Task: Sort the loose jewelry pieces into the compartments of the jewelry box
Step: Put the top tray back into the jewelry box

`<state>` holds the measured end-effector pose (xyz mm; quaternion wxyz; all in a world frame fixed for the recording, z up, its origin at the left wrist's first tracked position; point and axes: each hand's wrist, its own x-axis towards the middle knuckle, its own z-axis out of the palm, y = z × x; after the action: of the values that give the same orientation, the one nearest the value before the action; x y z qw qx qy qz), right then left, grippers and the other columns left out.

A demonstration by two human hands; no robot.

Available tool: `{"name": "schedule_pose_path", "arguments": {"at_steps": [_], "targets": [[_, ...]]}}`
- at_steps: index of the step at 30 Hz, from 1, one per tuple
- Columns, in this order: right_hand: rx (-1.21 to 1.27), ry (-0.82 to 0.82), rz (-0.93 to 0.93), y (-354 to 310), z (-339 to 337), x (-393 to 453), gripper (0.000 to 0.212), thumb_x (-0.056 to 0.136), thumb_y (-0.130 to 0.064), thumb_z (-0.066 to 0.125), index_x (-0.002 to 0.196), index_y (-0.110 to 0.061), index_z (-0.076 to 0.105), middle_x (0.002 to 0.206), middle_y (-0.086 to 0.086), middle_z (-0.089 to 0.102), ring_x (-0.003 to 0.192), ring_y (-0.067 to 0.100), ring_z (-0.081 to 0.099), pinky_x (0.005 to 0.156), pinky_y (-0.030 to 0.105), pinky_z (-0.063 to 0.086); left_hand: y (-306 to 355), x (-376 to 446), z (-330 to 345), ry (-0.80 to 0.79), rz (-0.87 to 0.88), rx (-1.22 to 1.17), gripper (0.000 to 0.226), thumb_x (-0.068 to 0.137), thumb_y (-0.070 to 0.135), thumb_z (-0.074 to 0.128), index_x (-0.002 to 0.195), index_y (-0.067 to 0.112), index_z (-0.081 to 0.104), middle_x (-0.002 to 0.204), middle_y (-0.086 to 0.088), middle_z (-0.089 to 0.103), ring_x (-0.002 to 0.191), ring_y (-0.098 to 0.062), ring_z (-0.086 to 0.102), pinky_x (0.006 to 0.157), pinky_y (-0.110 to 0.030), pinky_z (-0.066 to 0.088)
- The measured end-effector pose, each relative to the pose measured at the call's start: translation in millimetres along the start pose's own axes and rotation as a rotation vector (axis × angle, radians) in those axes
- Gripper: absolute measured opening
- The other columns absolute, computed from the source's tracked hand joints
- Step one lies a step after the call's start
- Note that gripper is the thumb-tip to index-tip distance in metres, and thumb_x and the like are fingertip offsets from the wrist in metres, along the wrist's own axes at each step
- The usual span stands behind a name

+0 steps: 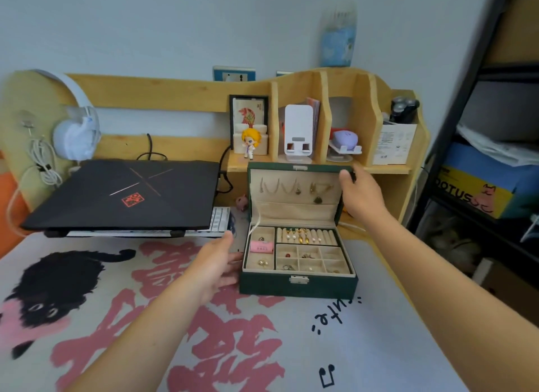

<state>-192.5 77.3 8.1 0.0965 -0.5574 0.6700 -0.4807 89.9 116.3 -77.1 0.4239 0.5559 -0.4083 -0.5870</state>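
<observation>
The green jewelry box (297,285) looks rigid and fairly light: its lid is gripped by the right hand (361,193), its left wall braced by the flat-fingered left hand (215,263).

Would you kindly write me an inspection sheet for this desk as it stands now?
Surface: desk mat printed with a black cat and pink lettering.
Job's things: green jewelry box open, lid upright with necklaces hanging inside; rings and earrings in the compartments; pink roll in the left section.
Clutter: closed laptop on a stand, keyboard beneath it, figurine, phone stand, shaver.
Grippers: left hand open beside the box's left wall; right hand grips the lid's right edge.
Cables: white coil hanging left; black lead behind the laptop.
Surroundings: wooden shelf, headphones, dark rack on the right.
</observation>
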Motion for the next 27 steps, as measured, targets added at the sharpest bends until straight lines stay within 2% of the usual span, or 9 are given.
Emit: {"name": "schedule_pose_path", "arguments": {"at_steps": [2,4,9,11,14,17,20,24,27], "targets": [[-0.007,0.034,0.018,8,-6,-24,0.029,0.105,-0.033,0.044,0.124,-0.020,0.061,0.117,0.002,0.063,0.112,0.024,0.059,0.090,0.038,0.047,-3,0,-3,-0.006,-0.012,-0.064,0.050,0.108,0.047,0.041,0.147,0.018,0.049,0.130,-0.013,0.066,0.102,-0.026,0.061,0.093,-0.047,0.051],[0.041,0.054,0.071,17,-13,-57,0.036,0.103,-0.029,0.051,0.138,-0.022,0.057,0.121,-0.005,0.064,0.114,0.018,0.060,0.099,0.040,0.050,-6,0,-4,-0.005,-0.019,-0.096,0.050,0.108,0.043,0.042,0.149,0.014,0.048,0.132,-0.014,0.065,0.101,-0.027,0.063,0.095,-0.048,0.051],[0.144,0.011,0.137,58,-2,-132,0.046,0.098,-0.008,0.059,0.143,-0.019,0.055,0.122,-0.014,0.063,0.114,0.006,0.059,0.096,0.023,0.044,-9,1,-1,-0.012,0.020,-0.070,0.038,0.107,0.037,0.049,0.140,0.018,0.054,0.112,-0.006,0.071,0.098,-0.021,0.067,0.090,-0.044,0.055],[0.093,0.022,0.128,79,7,-149,0.044,0.097,-0.007,0.062,0.138,-0.023,0.060,0.119,-0.016,0.066,0.114,0.010,0.063,0.095,0.023,0.046,-11,3,1,-0.026,0.066,0.018,0.030,0.103,0.042,0.055,0.128,0.026,0.061,0.118,0.000,0.071,0.106,-0.020,0.068,0.096,-0.044,0.055],[0.026,0.041,0.109,93,10,-155,0.043,0.095,-0.013,0.067,0.135,-0.028,0.062,0.126,-0.012,0.067,0.113,0.013,0.063,0.098,0.028,0.050,-16,3,5,-0.017,0.126,0.191,0.053,0.095,0.050,0.065,0.142,0.029,0.053,0.135,0.003,0.065,0.115,-0.021,0.066,0.106,-0.049,0.051],[-0.085,-0.084,0.050,95,10,-160,0.059,0.092,-0.022,0.071,0.144,-0.034,0.046,0.128,-0.009,0.064,0.111,0.015,0.063,0.097,0.037,0.053,-21,-2,12,0.015,0.212,0.318,0.058,0.099,0.043,0.063,0.151,0.030,0.041,0.144,0.004,0.056,0.127,-0.023,0.058,0.110,-0.048,0.046],[-0.258,-0.157,-0.007,94,12,-162,0.068,0.093,-0.025,0.069,0.151,-0.028,0.033,0.133,-0.003,0.060,0.119,0.023,0.059,0.095,0.035,0.049,-22,-5,16,0.028,0.308,0.387,0.054,0.104,0.036,0.057,0.154,0.035,0.037,0.151,0.008,0.050,0.138,-0.021,0.050,0.113,-0.047,0.044],[-0.313,-0.167,-0.025,89,19,-137,0.062,0.096,-0.023,0.065,0.149,-0.025,0.034,0.125,0.002,0.064,0.114,0.025,0.060,0.085,0.033,0.048,-17,8,21,0.040,0.417,0.543,0.043,0.108,0.031,0.048,0.150,0.034,0.046,0.151,0.012,0.047,0.140,-0.016,0.046,0.099,-0.024,0.043],[-0.396,-0.177,-0.037,87,32,-103,0.059,0.096,-0.024,0.064,0.146,-0.024,0.033,0.118,0.005,0.066,0.108,0.029,0.062,0.082,0.039,0.053,-3,39,29,0.050,0.432,0.618,0.041,0.109,0.030,0.045,0.149,0.028,0.050,0.157,0.004,0.048,0.144,-0.020,0.043,0.113,-0.036,0.038]]}}
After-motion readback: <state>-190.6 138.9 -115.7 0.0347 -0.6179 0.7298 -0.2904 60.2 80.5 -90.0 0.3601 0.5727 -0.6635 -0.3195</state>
